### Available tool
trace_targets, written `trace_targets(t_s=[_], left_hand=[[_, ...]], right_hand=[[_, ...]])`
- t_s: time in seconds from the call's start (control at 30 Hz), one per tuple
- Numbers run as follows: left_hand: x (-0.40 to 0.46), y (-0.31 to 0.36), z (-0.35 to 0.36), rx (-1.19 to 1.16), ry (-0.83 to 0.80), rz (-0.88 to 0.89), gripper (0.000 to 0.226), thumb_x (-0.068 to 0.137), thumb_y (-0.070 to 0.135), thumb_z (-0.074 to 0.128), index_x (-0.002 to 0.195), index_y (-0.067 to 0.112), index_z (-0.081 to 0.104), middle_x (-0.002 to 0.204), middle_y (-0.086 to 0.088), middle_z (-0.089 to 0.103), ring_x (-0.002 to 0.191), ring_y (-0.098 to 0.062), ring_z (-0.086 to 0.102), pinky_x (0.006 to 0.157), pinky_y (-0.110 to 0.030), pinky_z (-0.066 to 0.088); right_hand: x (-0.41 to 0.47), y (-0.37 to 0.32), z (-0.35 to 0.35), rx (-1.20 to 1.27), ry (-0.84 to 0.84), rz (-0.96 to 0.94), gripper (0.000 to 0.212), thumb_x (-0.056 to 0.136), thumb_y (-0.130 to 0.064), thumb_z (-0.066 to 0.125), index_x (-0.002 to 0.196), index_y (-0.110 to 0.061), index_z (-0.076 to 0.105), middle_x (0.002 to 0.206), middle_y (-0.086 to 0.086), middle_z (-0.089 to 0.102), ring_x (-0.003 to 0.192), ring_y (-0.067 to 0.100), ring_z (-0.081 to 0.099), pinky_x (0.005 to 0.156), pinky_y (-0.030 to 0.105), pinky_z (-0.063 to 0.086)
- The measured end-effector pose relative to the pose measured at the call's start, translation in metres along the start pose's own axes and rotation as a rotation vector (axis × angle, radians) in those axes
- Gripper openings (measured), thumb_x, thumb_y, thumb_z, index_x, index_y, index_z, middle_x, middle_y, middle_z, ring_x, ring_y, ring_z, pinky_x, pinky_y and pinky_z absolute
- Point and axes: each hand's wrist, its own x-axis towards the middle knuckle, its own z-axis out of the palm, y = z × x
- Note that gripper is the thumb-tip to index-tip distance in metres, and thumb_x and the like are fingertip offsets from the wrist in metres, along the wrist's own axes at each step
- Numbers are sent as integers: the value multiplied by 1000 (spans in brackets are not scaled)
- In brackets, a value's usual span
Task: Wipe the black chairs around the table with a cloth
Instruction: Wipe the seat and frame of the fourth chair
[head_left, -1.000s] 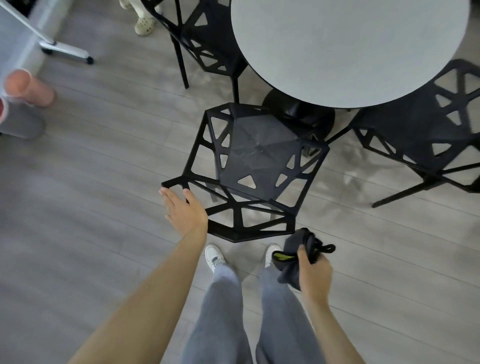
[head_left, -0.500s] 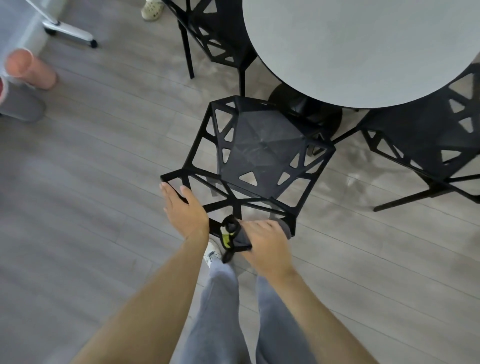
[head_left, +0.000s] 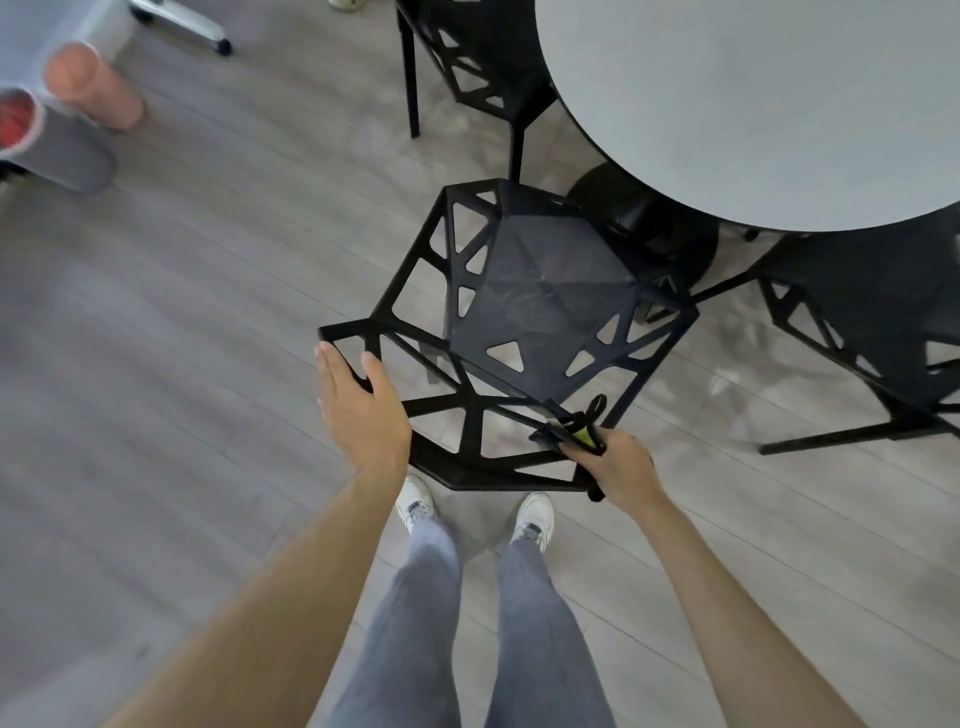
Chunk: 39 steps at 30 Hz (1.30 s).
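Note:
A black chair (head_left: 524, 312) with triangular cut-outs stands in front of me, its backrest toward me. My left hand (head_left: 358, 410) rests on the left end of the backrest's top edge, fingers spread over the frame. My right hand (head_left: 613, 462) grips a dark cloth (head_left: 576, 431) with a yellow-green patch and presses it against the right part of the backrest. Two more black chairs stand at the round grey table (head_left: 753, 104): a second chair (head_left: 483, 67) behind at the top, a third chair (head_left: 872, 322) at the right.
The table's black pedestal base (head_left: 649, 228) sits just beyond the near chair. At the far left stand a grey bin (head_left: 62, 156) and a pink cylinder (head_left: 93, 88), with a wheeled white leg (head_left: 192, 26) near them. My white shoes (head_left: 415, 504) are right behind the backrest.
My right hand has slid the cloth along the backrest from its middle to its right end. My left hand stays on the left corner. The view has moved closer.

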Motion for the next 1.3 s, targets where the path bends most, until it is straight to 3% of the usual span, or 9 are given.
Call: trace_targets(t_s=[0.07,0.2,0.3,0.37,0.53,0.7,0.83,1.07,1.3], left_hand=[[-1,0,0,-6,-1,3,65,109,52,28,167,24,16,173,8,16,159,-13,13,130,-45,15],[-1,2,1,0,13,4,64,110,50,28,167,24,16,173,8,17,159,-13,13,130,-44,15],[0,1,1,4,15,7,64,110,50,28,167,24,15,173,9,16,159,-12,13,130,-45,16],[0,1,1,8,16,8,64,110,50,28,167,25,15,173,9,16,159,-11,13,130,-45,16],[-1,2,1,4,17,4,64,109,51,27,167,25,15,173,9,17,159,-12,13,130,-46,17],[0,0,2,9,10,11,64,109,52,26,167,25,15,173,8,17,159,-11,13,130,-47,16],[1,0,2,18,4,2,65,109,53,26,167,25,14,173,9,15,159,-12,13,130,-47,17],[-1,2,0,-12,9,8,65,108,52,26,166,25,15,173,9,15,159,-10,13,130,-46,17],[-2,3,0,-14,11,2,63,110,50,28,167,25,15,173,9,16,159,-10,14,130,-47,17]], right_hand=[[-19,1,-7,108,-72,-69,23,92,-34,76,72,-39,67,58,-11,65,59,4,60,62,25,44],[-8,15,-16,116,-124,-22,26,94,-8,72,75,-27,68,56,1,64,51,24,61,51,42,50],[17,14,-12,-2,-74,8,4,98,-25,70,96,-23,74,62,-7,61,48,12,53,42,25,43],[19,4,-11,-59,-89,0,12,98,-36,69,103,-26,71,69,-11,61,59,8,56,47,16,37],[-10,-52,-11,-281,-248,-174,20,91,-55,69,98,-36,68,82,-3,71,82,21,68,71,36,51],[-34,-100,20,-203,-244,-404,19,94,-43,70,104,-27,75,85,-9,72,83,16,63,69,22,45],[-9,-61,5,-300,-225,-282,19,91,-43,73,108,-35,72,99,-10,74,98,19,68,83,37,54],[21,-6,-14,-321,-90,34,16,99,-41,65,104,-26,66,87,0,64,87,26,65,66,32,44],[-18,-41,-7,-335,-114,-85,16,95,-36,70,111,-37,71,83,-11,68,80,13,61,73,32,48]])
